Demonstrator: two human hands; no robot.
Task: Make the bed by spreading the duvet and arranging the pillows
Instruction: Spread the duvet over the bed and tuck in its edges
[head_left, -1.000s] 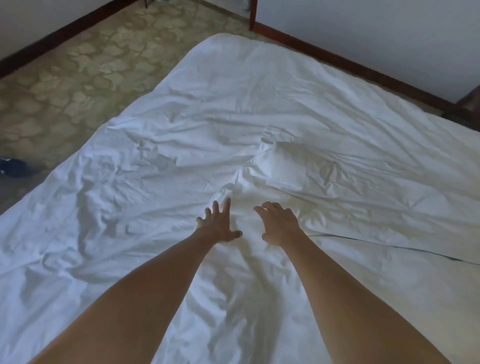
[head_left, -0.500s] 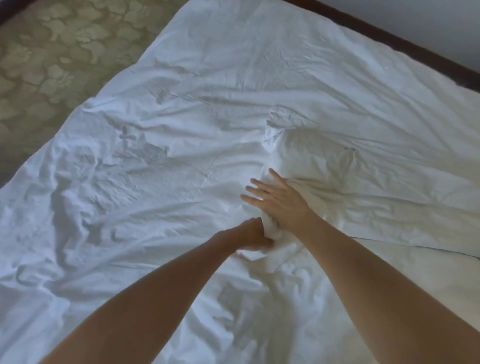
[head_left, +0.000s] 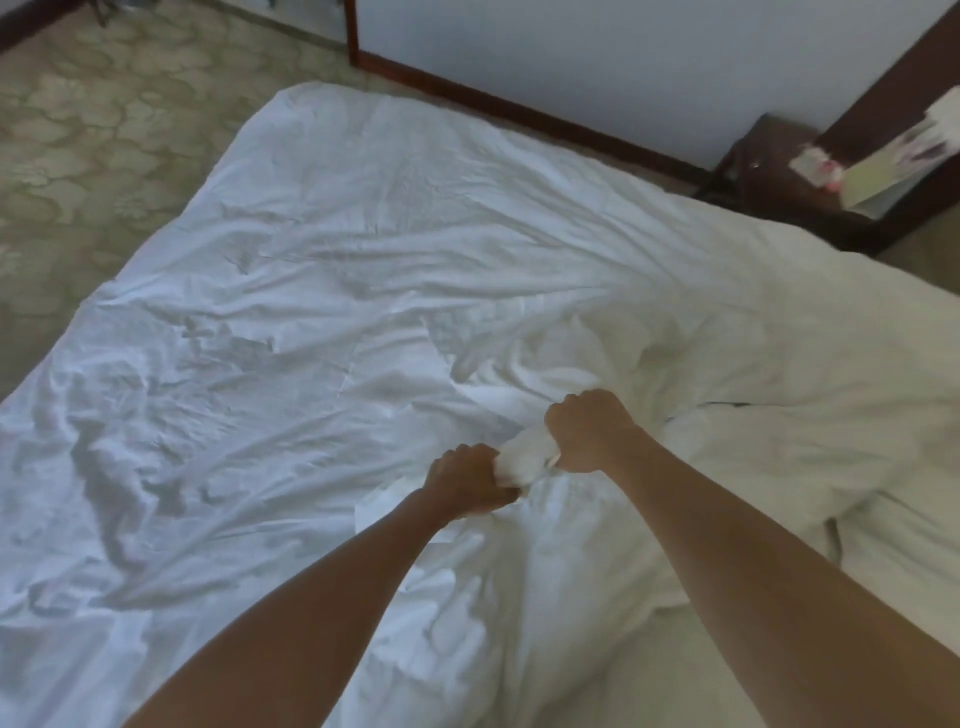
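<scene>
A white, creased duvet (head_left: 322, 291) covers nearly the whole bed and reaches its far corner. Near the middle of the bed a bunch of the duvet's fabric is gathered up. My left hand (head_left: 470, 480) grips the near end of that bunch with curled fingers. My right hand (head_left: 589, 431) grips it just beyond, fist closed, a short twisted roll of cloth between the two fists. To the right the duvet is pulled into raised folds. No pillow shows as a separate thing.
A patterned tile floor (head_left: 98, 130) lies left of and beyond the bed. A white wall with a dark wooden skirting (head_left: 519, 111) runs along the far side. A dark nightstand (head_left: 789, 187) with papers (head_left: 872, 176) stands at the far right.
One second ago both hands lay flat and open on the duvet. Since then they have closed on a bunch of fabric and drawn it up, raising folds on the right.
</scene>
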